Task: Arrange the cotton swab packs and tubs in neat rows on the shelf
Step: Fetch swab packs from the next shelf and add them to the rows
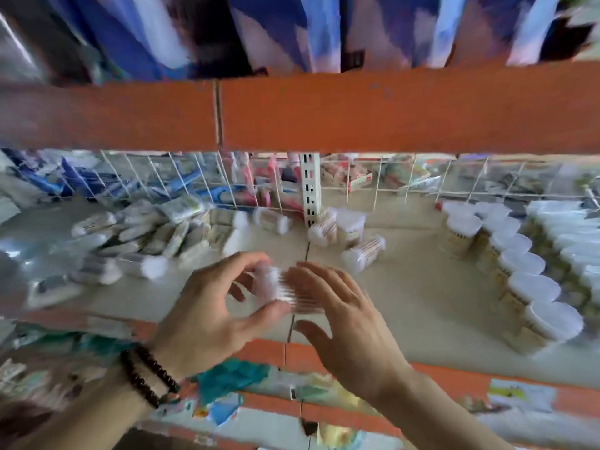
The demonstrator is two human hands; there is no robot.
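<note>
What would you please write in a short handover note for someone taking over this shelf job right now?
Left hand: fingers and thumb curled round a cotton swab pack, held above the front of the shelf.
Right hand: open, fingers straight, at the pack's other end; the blur hides whether it touches.
Done: the white-lidded tubs stand in rows on the right.
Left: a loose pile of packs lies on the left, and a few packs lie tipped near the middle at the back. Line them up, starting with the pack in hand.
</note>
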